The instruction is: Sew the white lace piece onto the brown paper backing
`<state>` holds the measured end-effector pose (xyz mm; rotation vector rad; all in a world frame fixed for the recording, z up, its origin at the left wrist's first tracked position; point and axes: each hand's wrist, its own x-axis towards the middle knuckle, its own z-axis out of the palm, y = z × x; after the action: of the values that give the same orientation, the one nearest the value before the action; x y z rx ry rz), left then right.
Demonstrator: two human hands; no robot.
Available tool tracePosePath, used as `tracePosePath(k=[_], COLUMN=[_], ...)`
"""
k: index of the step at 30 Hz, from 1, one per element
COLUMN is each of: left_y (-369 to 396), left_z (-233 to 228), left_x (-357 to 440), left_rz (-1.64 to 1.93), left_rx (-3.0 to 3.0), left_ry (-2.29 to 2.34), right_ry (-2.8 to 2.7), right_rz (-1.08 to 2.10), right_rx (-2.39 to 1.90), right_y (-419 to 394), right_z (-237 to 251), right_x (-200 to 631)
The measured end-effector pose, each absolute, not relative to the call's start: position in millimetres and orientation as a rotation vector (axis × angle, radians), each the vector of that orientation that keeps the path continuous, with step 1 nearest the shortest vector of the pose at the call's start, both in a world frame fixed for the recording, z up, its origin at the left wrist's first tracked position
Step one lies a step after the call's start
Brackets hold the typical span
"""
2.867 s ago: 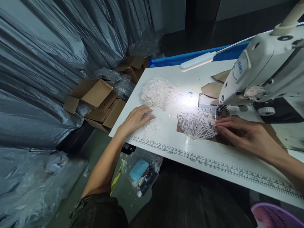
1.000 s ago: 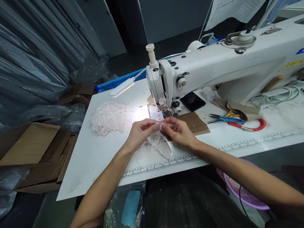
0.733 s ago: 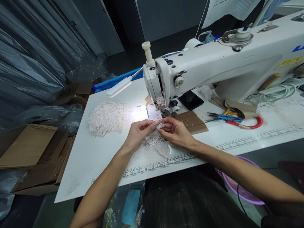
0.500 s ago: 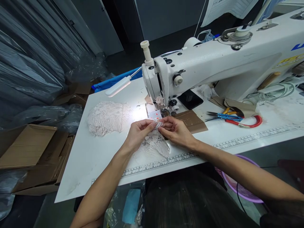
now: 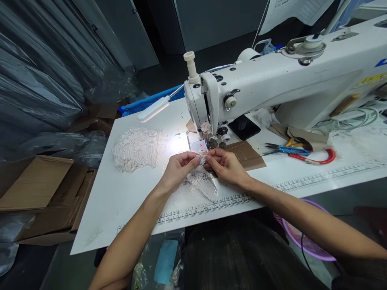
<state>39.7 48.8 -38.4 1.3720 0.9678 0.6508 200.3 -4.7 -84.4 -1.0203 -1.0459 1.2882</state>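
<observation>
My left hand (image 5: 180,168) and my right hand (image 5: 227,166) each pinch the upper edge of a pale pink piece of lace (image 5: 197,186). Their fingertips are close together, just in front of the needle plate of a white sewing machine (image 5: 254,88). The rest of the lace hangs down from my fingers onto the white table (image 5: 133,197). To the left of my hands lies a larger heap of the same lace (image 5: 137,150). A brown card (image 5: 246,156) lies beside my right hand.
Scissors with red handles (image 5: 313,157) and blue snips (image 5: 287,149) lie to the right. Behind the brown card is a black phone (image 5: 244,127). A lit lamp (image 5: 153,109) shines on the table. Along the front edge runs a printed ruler (image 5: 211,205). Cardboard boxes (image 5: 39,181) stand at left.
The view has shifted slightly. My fingers have turned the pinched lace edge a little between them, and both hands keep their place before the machine.
</observation>
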Motion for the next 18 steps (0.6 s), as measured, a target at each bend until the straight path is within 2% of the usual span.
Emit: tracePosePath(k=[18], left_y=[48.3], left_z=[-37.7], left_x=[39.4], left_rz=[0.655], left_rx=[1.342], left_ry=[0.975], right_ry=[-0.683], right_rz=[1.517], right_rx=[-0.995], right_y=[-4.2], right_z=[-69.6], right_x=[197.7])
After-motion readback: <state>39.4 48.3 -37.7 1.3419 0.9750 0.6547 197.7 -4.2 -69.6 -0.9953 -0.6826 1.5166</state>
